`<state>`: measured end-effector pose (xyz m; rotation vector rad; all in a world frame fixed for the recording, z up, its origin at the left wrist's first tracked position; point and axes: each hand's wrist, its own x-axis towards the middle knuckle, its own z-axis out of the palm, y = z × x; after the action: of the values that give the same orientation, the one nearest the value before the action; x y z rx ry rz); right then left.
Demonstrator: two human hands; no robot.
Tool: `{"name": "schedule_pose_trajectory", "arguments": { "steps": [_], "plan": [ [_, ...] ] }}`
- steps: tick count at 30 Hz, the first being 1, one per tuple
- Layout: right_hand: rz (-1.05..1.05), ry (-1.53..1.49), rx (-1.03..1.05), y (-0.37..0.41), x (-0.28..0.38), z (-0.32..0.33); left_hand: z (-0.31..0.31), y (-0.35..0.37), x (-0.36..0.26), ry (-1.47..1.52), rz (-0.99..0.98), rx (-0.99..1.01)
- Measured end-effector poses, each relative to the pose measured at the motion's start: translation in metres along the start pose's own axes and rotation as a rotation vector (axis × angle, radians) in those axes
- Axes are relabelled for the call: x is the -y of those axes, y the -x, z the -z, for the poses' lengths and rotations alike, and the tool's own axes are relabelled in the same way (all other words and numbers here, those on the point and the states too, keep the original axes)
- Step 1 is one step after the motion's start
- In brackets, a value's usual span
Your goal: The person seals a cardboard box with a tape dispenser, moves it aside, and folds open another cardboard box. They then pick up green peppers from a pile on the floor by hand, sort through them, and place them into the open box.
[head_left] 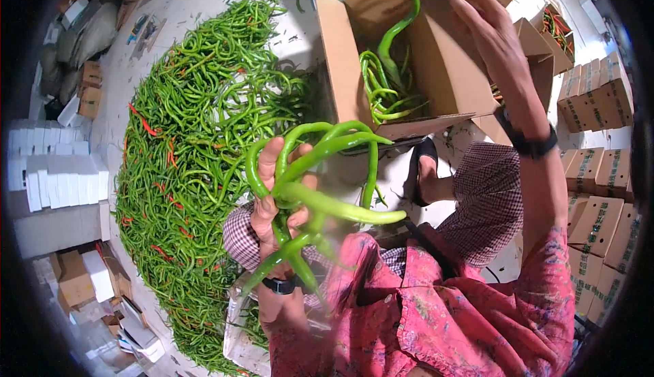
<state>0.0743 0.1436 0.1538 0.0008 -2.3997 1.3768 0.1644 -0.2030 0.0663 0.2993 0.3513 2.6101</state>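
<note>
My left hand [264, 203] is closed around a bunch of long green chili peppers [320, 155], held up over my lap. Several peppers curl out past the fingers, and the lower ones are blurred. My right hand [487, 26] is raised at the far right side of an open cardboard box [446, 70], fingers stretched out and holding nothing. Inside that box lie several green peppers [378, 91]. One long curved pepper [402, 26] extends upward from them, its tip overlapping the rear flap.
A large heap of green peppers [197, 152], with some red ones, covers the floor to the left. Printed cartons [596, 224] are stacked at right. White boxes [58, 179] stand at far left. Another box of peppers [557, 33] is at upper right.
</note>
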Motion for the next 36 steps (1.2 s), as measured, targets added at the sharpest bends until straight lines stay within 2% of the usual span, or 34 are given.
{"name": "schedule_pose_trajectory", "arguments": {
  "steps": [1,3,4,5,6,8,9,11,12,14,15,17,20,21,23,28,33,36],
  "plan": [
    [0.098,-0.062,-0.060,0.014,0.001,-0.004,-0.001,0.002,-0.001,-0.024,-0.028,-0.060],
    [-0.020,0.008,0.182,0.066,0.045,0.000,0.003,0.003,-0.001,0.000,-0.024,-0.036],
    [-0.013,-0.075,0.234,0.091,0.053,-0.008,0.005,0.002,0.000,0.027,-0.014,0.001],
    [0.092,0.029,0.360,0.105,0.050,-0.014,0.010,-0.001,0.002,-0.016,-0.025,0.078],
    [-0.015,-0.007,0.498,0.115,0.050,-0.023,0.007,-0.002,0.006,-0.023,-0.017,0.069],
    [-0.070,-0.046,0.573,0.118,0.037,-0.041,-0.001,-0.005,0.015,0.239,0.011,0.094],
    [-0.072,-0.046,0.567,0.118,0.026,-0.052,0.000,-0.008,0.015,0.238,0.016,0.096],
    [0.264,0.094,0.391,0.116,0.007,-0.072,0.002,-0.012,0.012,0.190,0.122,0.166],
    [0.266,0.092,0.388,0.114,0.006,-0.073,0.003,-0.012,0.011,0.163,0.172,0.199],
    [0.330,0.193,0.510,0.112,0.005,-0.075,0.007,-0.010,0.009,0.132,0.222,0.231],
    [0.319,0.189,0.433,0.114,0.010,-0.073,0.009,-0.006,0.009,0.083,0.183,0.235],
    [0.302,0.194,0.443,0.109,0.012,-0.062,0.006,-0.001,0.008,-0.097,0.107,0.171],
    [0.200,0.223,0.448,0.100,0.018,-0.036,0.000,0.002,0.014,0.067,0.065,0.108],
    [0.172,0.263,0.433,0.099,0.017,-0.026,0.000,0.003,0.009,-0.048,0.074,0.044],
    [0.147,0.266,0.345,0.094,0.020,-0.010,-0.001,0.002,0.010,-0.051,0.043,0.069],
    [-0.081,0.274,0.394,0.093,0.018,0.015,-0.011,0.006,0.006,-0.024,-0.029,0.036],
    [0.012,0.233,0.364,0.095,0.020,0.017,-0.006,0.005,0.003,-0.055,-0.009,0.070],
    [-0.081,0.159,0.312,0.085,0.024,0.025,-0.007,0.004,0.001,-0.070,-0.015,0.073]
  ]
}}
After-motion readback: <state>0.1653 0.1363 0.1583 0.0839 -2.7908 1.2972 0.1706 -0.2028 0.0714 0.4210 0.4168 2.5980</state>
